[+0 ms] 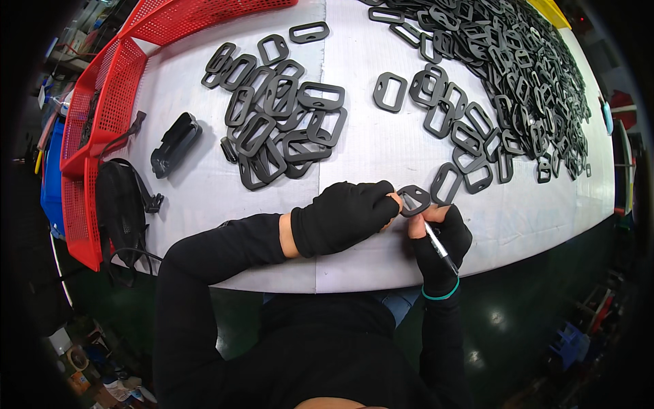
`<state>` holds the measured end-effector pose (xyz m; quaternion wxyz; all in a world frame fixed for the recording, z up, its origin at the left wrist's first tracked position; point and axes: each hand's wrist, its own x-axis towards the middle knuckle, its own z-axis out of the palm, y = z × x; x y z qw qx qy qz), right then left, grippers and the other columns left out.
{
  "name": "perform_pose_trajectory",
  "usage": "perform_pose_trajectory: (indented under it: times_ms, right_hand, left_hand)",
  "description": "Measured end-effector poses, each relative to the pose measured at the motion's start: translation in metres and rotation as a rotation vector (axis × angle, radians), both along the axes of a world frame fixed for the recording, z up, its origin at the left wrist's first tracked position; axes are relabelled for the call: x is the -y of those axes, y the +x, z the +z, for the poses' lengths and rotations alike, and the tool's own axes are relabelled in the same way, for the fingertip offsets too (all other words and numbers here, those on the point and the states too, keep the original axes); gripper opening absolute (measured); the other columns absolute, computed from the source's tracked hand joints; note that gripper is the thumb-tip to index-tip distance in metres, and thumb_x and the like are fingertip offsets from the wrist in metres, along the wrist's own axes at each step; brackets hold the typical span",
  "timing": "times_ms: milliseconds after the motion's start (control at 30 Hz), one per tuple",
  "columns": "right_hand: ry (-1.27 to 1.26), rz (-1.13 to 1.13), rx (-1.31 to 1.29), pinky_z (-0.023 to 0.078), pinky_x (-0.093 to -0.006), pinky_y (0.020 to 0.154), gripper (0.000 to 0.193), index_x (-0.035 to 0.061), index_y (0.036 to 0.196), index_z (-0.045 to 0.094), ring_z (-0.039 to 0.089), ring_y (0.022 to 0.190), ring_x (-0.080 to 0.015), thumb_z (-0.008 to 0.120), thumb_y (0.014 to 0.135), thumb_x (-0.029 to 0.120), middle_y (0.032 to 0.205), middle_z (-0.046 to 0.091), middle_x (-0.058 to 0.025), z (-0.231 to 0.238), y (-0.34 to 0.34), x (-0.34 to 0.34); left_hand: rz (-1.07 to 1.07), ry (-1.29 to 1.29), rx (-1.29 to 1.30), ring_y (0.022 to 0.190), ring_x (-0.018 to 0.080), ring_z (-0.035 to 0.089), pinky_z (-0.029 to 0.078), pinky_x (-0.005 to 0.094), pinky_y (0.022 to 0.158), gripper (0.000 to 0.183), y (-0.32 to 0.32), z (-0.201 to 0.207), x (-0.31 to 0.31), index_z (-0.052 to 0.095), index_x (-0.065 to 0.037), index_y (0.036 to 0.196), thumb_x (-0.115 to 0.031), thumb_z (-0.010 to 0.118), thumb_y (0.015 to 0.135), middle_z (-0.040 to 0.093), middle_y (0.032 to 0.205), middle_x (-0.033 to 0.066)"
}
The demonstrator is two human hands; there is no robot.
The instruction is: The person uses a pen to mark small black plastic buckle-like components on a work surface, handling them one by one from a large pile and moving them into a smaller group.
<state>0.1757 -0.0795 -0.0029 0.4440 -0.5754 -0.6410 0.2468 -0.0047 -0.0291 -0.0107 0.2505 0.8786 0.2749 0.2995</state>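
My left hand (349,217), in a black fingerless glove, is closed on a black frame-shaped part (415,199) with rounded corners and an opening in it. My right hand (441,235), gloved the same way with a teal band at the wrist, is closed round a slim pen-shaped tool (440,247), silver and black. Its tip meets the lower edge of the held part, hidden by my fingers, so I cannot tell what kind of tip it is. Just beyond my right fingers a similar black frame (446,183) lies on the white table (361,262).
A loose pile of black frames (281,95) lies left of centre, a far larger heap (524,88) at the right. An open black case (176,146), a black pouch (122,204) with straps and red perforated baskets (117,85) line the left side. A yellow bin (553,12) stands far right.
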Motion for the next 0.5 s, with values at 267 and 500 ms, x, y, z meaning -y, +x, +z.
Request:
perform_pose_trajectory:
  times_ms: [267,500]
  right_hand:
    - [-0.021,-0.011,-0.126,0.045,-0.0239,0.053,0.013,0.0003,0.075,0.054,0.057,0.056,-0.0129,0.067,0.074,0.003,0.066,0.060,-0.0084,-0.001,0.000,0.002]
    - [-0.051,-0.102,-0.232,0.043,-0.0240,0.054,0.018,0.0012,0.074,0.050,0.052,0.056,-0.0114,0.066,0.075,0.008,0.068,0.057,-0.0082,-0.002,0.007,0.005]
  left_hand:
    - [0.113,-0.071,0.060,0.058,0.0221,0.058,0.046,0.0297,0.049,0.017,0.003,-0.001,0.000,0.054,-0.006,0.085,-0.009,0.065,0.073,0.058,0.073,0.0070]
    - [0.180,-0.417,-0.145,0.050,0.0221,0.056,0.042,0.0306,0.048,0.027,-0.013,0.022,-0.017,0.056,-0.006,0.065,-0.027,0.070,0.074,0.055,0.056,0.0091]
